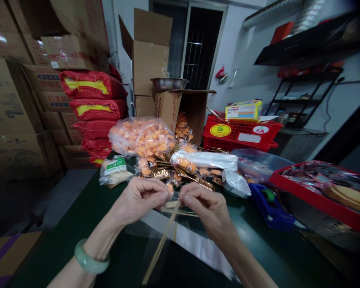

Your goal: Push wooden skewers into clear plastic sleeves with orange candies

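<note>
My left hand (145, 198), with a green bangle (91, 258) at the wrist, pinches the edge of a clear plastic bag (156, 244) at mid-table. Close on its right, my right hand (202, 200) pinches the bag's other side, fingertips a short way apart from the left ones. Thin pale sticks (162, 244) slant down toward me between the hands, seen at or through the clear film. A strip of white plastic (195, 242) lies beneath. Just beyond my fingers are gold-brown packets (162, 172) and small wrapped orange pieces (184, 162).
Behind stand a large bag of orange pieces (147, 136), a cardboard box (195, 116) and a red basket (240, 132). On the right are a blue tape dispenser (271, 208) and a red-rimmed container (318, 200). Red packages (93, 104) are stacked left.
</note>
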### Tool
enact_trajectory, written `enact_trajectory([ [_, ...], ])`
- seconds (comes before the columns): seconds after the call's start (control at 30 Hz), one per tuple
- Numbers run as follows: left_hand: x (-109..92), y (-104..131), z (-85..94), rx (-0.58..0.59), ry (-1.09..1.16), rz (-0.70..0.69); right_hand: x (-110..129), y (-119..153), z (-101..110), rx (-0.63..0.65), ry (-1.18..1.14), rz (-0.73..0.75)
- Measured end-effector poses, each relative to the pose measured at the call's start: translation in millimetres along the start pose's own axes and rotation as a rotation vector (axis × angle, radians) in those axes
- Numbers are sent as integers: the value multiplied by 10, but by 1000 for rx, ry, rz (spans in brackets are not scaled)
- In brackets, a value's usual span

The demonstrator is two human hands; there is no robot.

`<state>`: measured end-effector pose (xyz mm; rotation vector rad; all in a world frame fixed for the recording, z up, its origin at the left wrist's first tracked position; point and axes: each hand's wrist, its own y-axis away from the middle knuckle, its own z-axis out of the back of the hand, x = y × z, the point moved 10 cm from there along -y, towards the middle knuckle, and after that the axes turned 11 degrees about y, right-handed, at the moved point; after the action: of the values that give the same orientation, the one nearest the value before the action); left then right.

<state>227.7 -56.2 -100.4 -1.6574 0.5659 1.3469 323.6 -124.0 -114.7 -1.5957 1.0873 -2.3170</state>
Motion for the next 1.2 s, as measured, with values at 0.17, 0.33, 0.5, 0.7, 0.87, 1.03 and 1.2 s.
enact_trajectory([
  [0.17,-18,12,46,-43,-27,-1,-62,30,-31,-6,-155,-11],
  [0.33,91,25,165,-121,105,25,-258,58,-24,-2,-371,-148],
  [0.5,240,-1,141,-66,248,102,-315,70,-82,197,-309,-276],
  [0.7,347,-79,106,-91,395,113,-308,69,-163,268,-43,-343],
  [0.87,550,-44,-75,-78,288,209,-375,95,-10,87,9,-327],
  [1.03,656,-68,-91,-191,226,170,-507,103,173,-46,32,-333],
  [1.2,717,-112,40,-366,127,155,-244,224,697,-503,460,-239],
])
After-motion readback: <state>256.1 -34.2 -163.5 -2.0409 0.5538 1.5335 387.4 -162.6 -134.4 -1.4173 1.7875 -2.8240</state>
